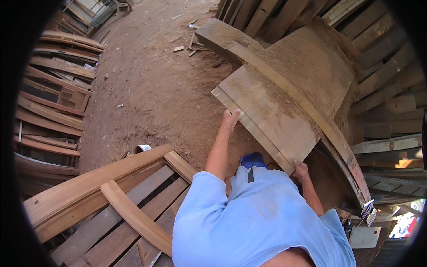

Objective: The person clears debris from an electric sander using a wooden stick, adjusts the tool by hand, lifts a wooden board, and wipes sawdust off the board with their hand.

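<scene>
A wide, dusty wooden panel juts over the near edge of a workbench. Its far part rests on the bench, and a narrow strip runs along its near edge. With fingers curled round the panel's left near corner area, my left hand grips it. My right hand holds the same panel at its right near corner. Both sets of fingertips are partly hidden by the board. Sawdust and shavings lie over the bench top behind it.
Wooden frame pieces lie on slats at the lower left. Stacked boards and panels line the left side. More planks lean behind the bench. Wood scraps are scattered on the dirt floor.
</scene>
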